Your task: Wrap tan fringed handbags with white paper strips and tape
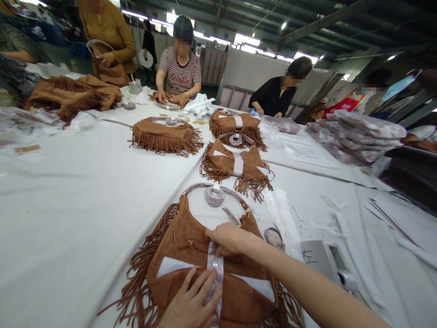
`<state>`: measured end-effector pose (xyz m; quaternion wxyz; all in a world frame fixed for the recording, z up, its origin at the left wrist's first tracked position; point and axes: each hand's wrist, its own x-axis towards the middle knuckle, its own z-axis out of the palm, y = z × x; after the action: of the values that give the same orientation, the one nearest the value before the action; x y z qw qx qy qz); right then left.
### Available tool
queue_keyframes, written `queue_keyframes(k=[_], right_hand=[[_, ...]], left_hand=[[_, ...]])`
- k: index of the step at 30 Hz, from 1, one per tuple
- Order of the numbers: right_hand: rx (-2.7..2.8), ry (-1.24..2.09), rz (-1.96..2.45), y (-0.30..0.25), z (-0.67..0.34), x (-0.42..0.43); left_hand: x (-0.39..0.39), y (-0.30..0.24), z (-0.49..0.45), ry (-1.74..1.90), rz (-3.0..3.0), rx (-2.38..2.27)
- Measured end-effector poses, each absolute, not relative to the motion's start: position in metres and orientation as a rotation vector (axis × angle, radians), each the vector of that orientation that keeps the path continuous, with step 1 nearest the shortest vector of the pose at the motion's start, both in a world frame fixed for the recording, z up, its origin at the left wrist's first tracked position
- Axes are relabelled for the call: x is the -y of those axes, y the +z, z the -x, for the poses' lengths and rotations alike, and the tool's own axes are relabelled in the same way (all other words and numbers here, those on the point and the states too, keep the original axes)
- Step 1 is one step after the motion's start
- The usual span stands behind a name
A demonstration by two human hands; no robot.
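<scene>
A brown fringed handbag (177, 282) lies in front of me, its wrapped handle toward the far side. A clear plastic strip (215, 262) runs down its middle, with white paper (175, 265) showing on both sides. My left hand (193, 298) lies flat on the lower part of the bag, fingers spread over the strip. At the bag's top edge my right hand (227, 239) is curled closed around the strip's upper end; its fingertips are partly hidden. A wrapped coiled strap (215, 196) rests inside the handle's loop.
Several more fringed bags (165, 134) lie farther along the white table (68, 218). To the right are a grey tape dispenser (324, 262), a tape roll (274, 238) and paper scraps. A pile of plastic-wrapped bags (358, 134) stands at back right. Co-workers (179, 68) stand across the table.
</scene>
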<state>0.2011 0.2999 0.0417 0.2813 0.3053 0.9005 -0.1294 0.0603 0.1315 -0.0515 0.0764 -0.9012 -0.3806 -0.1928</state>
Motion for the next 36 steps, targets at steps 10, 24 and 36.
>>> queue_keyframes(k=[10,24,36], right_hand=[[-2.671,-0.333,-1.632,0.041,-0.221,-0.298],[-2.676,-0.296,-1.801,-0.027,-0.184,-0.258],[-2.552,0.023,-1.848,-0.018,-0.277,-0.169]], left_hand=[[-0.133,-0.052,-0.061,-0.612,2.657,1.084],[-0.129,-0.054,-0.063,-0.613,2.674,1.113],[-0.124,-0.062,-0.061,-0.541,2.773,1.106]])
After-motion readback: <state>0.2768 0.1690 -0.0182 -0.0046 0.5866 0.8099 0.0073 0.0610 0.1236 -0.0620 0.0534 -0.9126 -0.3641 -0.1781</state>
